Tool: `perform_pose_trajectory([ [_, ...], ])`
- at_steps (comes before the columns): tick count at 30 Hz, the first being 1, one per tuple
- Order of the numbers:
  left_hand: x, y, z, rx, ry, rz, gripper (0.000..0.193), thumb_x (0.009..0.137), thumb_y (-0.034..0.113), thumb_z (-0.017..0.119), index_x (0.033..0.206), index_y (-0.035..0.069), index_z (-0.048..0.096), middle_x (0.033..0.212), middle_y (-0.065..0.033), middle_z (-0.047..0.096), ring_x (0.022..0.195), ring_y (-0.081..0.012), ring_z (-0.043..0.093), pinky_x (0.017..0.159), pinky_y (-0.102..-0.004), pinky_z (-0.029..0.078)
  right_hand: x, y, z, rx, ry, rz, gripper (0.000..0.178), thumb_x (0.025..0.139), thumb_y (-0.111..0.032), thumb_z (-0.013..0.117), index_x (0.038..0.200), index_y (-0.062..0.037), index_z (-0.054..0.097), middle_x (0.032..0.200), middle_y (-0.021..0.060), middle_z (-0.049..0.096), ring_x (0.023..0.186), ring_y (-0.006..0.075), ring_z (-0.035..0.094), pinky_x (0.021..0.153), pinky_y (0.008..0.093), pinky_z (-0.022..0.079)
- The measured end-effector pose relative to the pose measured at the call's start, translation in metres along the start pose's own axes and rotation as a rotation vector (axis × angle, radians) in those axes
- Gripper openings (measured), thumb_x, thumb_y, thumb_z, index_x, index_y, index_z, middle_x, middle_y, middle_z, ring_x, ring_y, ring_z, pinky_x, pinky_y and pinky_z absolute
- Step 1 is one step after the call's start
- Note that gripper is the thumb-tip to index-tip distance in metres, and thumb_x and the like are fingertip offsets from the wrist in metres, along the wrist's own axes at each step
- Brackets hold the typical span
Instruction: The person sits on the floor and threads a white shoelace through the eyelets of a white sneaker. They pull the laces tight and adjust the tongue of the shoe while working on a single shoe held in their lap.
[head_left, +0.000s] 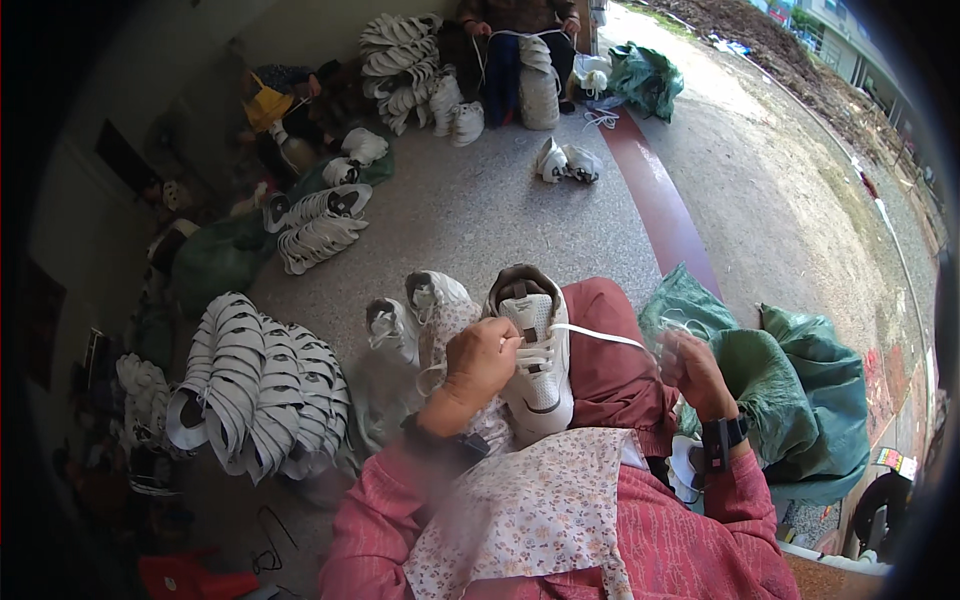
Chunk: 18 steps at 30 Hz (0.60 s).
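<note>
A white sneaker (540,375) with a dark lining rests on my lap, its toe toward me. A white shoelace (600,335) runs from its eyelets to the right, across my dark red trousers. My right hand (692,372) is closed on that lace, held out to the right of the shoe. Over the shoe's left side, my left hand (480,362) is pinched, with a bit of white lace showing at the fingertips. A patterned apron (530,500) covers my lap in front of the shoe.
Stacked white shoe uppers (265,390) stand on the left. Green sacks (800,400) lie on the right, close to my right hand. More white shoes (567,160) sit on the floor ahead. Another person (520,25) sits at the far side, handling a white lace.
</note>
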<state>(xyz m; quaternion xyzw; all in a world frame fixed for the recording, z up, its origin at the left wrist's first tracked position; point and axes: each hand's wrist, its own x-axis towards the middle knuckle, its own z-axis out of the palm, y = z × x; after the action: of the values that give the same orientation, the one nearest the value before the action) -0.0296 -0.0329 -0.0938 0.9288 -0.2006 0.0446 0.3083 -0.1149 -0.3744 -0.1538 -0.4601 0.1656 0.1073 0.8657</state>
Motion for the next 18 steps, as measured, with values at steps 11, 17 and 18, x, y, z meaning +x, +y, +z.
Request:
perform_pose_trajectory([
  [11,-0.005,-0.015,0.019,-1.013,-0.081,-0.352,0.010,0.091,0.011,0.072,0.094,0.001,0.073,0.084,0.0056,0.065,0.074,-0.0047,0.057,0.067,-0.0207,0.045,-0.018,-0.020,0.107,-0.575,-0.058,-0.028,0.026,0.104,-0.029,0.055,0.106,-0.0056,0.067,0.065,-0.0081,0.043,0.053,0.0010,0.038,0.046,0.0187,0.028],
  [17,-0.006,-0.013,0.019,-0.435,0.113,0.063,0.008,0.088,0.005,0.072,0.094,0.000,0.075,0.081,-0.0010,0.062,0.076,-0.0139,0.060,0.066,-0.0268,0.047,0.019,0.010,0.147,-1.104,-0.124,-0.492,0.024,0.099,-0.024,0.060,0.115,-0.0056,0.061,0.068,0.0051,0.060,0.054,0.0185,0.058,0.050,0.0333,0.043],
  [18,-0.005,-0.012,0.018,-0.343,0.151,0.123,0.009,0.087,0.004,0.073,0.094,0.000,0.075,0.080,-0.0032,0.062,0.077,-0.0166,0.062,0.066,-0.0285,0.048,0.023,0.014,0.151,-1.259,-0.108,-0.632,0.025,0.099,-0.022,0.061,0.117,-0.0061,0.059,0.067,0.0071,0.061,0.054,0.0216,0.060,0.050,0.0359,0.044],
])
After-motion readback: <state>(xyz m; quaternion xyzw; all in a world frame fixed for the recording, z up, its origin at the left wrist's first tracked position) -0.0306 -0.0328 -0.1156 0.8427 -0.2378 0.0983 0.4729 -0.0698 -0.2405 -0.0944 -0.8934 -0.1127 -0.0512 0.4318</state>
